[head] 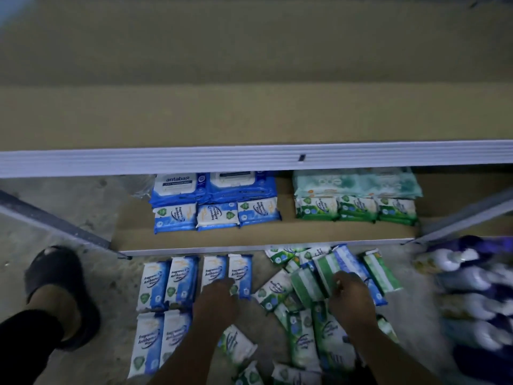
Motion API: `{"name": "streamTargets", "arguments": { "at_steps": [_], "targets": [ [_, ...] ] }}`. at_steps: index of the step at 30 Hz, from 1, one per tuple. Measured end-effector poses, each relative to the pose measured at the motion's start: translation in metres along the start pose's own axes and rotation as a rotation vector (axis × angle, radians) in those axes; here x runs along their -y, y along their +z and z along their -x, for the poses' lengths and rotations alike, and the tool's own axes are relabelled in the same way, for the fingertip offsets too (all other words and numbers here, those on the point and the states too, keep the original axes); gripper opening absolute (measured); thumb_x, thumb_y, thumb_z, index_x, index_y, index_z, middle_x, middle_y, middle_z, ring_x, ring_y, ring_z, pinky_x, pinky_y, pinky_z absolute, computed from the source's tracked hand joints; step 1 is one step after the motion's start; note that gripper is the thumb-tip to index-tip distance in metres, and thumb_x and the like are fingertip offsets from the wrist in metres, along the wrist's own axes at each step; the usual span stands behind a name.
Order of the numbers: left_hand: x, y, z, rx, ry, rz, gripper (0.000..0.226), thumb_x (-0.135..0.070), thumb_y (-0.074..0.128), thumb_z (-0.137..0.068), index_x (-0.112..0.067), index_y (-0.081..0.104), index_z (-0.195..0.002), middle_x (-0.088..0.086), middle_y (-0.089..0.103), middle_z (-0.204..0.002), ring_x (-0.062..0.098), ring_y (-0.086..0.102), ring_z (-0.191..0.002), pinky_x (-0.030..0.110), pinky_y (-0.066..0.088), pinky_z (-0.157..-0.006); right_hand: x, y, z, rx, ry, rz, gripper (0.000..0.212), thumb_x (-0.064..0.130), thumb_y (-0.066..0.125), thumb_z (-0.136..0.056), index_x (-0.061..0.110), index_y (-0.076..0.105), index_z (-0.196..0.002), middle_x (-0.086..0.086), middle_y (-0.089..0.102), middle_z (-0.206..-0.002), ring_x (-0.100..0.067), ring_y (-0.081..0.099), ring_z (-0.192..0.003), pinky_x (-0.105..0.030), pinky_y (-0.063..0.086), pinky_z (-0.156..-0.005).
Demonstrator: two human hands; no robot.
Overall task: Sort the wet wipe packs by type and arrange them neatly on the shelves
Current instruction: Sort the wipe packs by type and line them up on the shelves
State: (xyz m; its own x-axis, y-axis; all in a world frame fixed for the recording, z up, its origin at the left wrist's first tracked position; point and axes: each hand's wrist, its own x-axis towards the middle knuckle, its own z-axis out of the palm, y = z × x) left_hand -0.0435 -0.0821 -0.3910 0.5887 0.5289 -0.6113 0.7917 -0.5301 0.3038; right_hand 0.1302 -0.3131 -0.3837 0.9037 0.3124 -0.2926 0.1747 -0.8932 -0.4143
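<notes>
The right hand reaches into the mixed pile on the floor, fingers curled on a green pack. That pack stands on its edge, long side pointing away toward the low shelf. I think it goes next to the green row there, straight ahead and a bit right. The left hand lies palm down on a blue pack in the neat blue rows; I cannot tell if it grips it.
</notes>
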Motion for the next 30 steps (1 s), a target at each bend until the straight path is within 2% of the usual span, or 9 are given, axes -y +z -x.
{"name": "streamTargets", "arguments": {
  "at_steps": [4, 7, 10, 14, 16, 18, 21, 25, 30],
  "targets": [
    [-0.044, 0.007, 0.006, 0.010, 0.105, -0.053, 0.052, -0.039, 0.043, -0.093, -0.019, 0.057, -0.139, 0.008, 0.059, -0.136, 0.027, 0.055, -0.127, 0.036, 0.047, -0.101, -0.037, -0.052, -0.007, -0.013, 0.158, 0.025, 0.016, 0.001, 0.067, -0.076, 0.017, 0.062, -0.077, -0.016, 0.069, -0.081, -0.039, 0.066, -0.078, -0.032, 0.048, -0.066],
    [-0.078, 0.016, -0.006, 0.040, 0.178, -0.060, 0.054, -0.041, 0.044, -0.090, -0.021, 0.059, -0.138, 0.008, 0.061, -0.135, 0.028, 0.056, -0.126, 0.036, 0.048, -0.101, -0.050, -0.068, -0.010, -0.061, 0.164, -0.025, 0.016, 0.000, 0.068, -0.077, 0.015, 0.062, -0.077, -0.015, 0.068, -0.075, -0.038, 0.067, -0.074, -0.030, 0.045, -0.064],
    [-0.108, 0.018, -0.021, 0.056, 0.223, -0.047, 0.053, -0.040, 0.052, -0.094, -0.024, 0.053, -0.144, 0.005, 0.054, -0.145, 0.026, 0.052, -0.131, 0.038, 0.047, -0.105, -0.056, -0.070, -0.018, -0.050, 0.174, -0.034, 0.007, 0.004, 0.068, -0.079, 0.009, 0.065, -0.082, -0.016, 0.069, -0.079, -0.038, 0.066, -0.082, -0.028, 0.038, -0.064],
    [-0.145, 0.016, -0.039, -0.007, 0.299, -0.090, 0.052, -0.039, 0.052, -0.097, -0.023, 0.049, -0.147, 0.006, 0.053, -0.146, 0.028, 0.052, -0.130, 0.041, 0.048, -0.103, -0.056, -0.065, -0.034, 0.003, 0.198, -0.074, 0.012, 0.007, 0.069, -0.079, 0.010, 0.067, -0.091, -0.017, 0.068, -0.093, -0.038, 0.065, -0.090, -0.033, 0.046, -0.070],
    [-0.158, 0.019, -0.051, -0.015, 0.341, -0.134, 0.048, -0.032, 0.052, -0.100, -0.022, 0.049, -0.147, 0.006, 0.053, -0.145, 0.026, 0.052, -0.129, 0.040, 0.048, -0.103, -0.059, -0.059, -0.041, 0.030, 0.207, -0.066, 0.019, 0.008, 0.068, -0.080, 0.011, 0.068, -0.099, -0.015, 0.067, -0.099, -0.037, 0.064, -0.094, -0.033, 0.048, -0.073],
    [-0.165, 0.026, -0.065, -0.022, 0.400, -0.173, 0.044, -0.012, 0.053, -0.096, -0.024, 0.058, -0.139, 0.005, 0.058, -0.137, 0.024, 0.056, -0.123, 0.036, 0.049, -0.098, -0.064, -0.051, -0.049, 0.048, 0.216, -0.064, 0.023, 0.011, 0.068, -0.081, 0.012, 0.069, -0.103, -0.013, 0.066, -0.103, -0.035, 0.064, -0.097, -0.032, 0.048, -0.076],
    [-0.173, 0.040, -0.082, -0.019, 0.437, -0.212, 0.055, 0.005, 0.052, -0.084, -0.025, 0.067, -0.128, 0.004, 0.062, -0.127, 0.024, 0.058, -0.117, 0.036, 0.051, -0.094, -0.071, -0.037, -0.060, 0.083, 0.186, -0.011, 0.021, 0.012, 0.063, -0.083, 0.013, 0.069, -0.104, -0.013, 0.064, -0.101, -0.035, 0.062, -0.097, -0.033, 0.047, -0.076],
    [-0.183, 0.056, -0.092, -0.063, 0.420, -0.329, 0.039, 0.000, 0.052, -0.085, -0.021, 0.066, -0.115, 0.004, 0.062, -0.113, 0.026, 0.059, -0.111, 0.040, 0.055, -0.087, -0.076, -0.021, -0.073, 0.046, 0.143, 0.024, 0.040, 0.006, 0.058, -0.085, 0.012, 0.065, -0.124, -0.017, 0.061, -0.109, -0.039, 0.061, -0.095, -0.037, 0.049, -0.081],
    [-0.192, 0.068, -0.095, -0.096, 0.349, -0.347, 0.039, -0.021, 0.060, -0.094, -0.016, 0.057, -0.132, 0.004, 0.056, -0.131, 0.025, 0.049, -0.124, 0.040, 0.051, -0.094, -0.071, -0.004, -0.079, 0.168, 0.106, 0.081, 0.078, 0.005, 0.061, -0.070, 0.025, 0.049, -0.144, -0.012, 0.049, -0.127, -0.036, 0.048, -0.112, -0.043, 0.051, -0.090]
  ]
}}
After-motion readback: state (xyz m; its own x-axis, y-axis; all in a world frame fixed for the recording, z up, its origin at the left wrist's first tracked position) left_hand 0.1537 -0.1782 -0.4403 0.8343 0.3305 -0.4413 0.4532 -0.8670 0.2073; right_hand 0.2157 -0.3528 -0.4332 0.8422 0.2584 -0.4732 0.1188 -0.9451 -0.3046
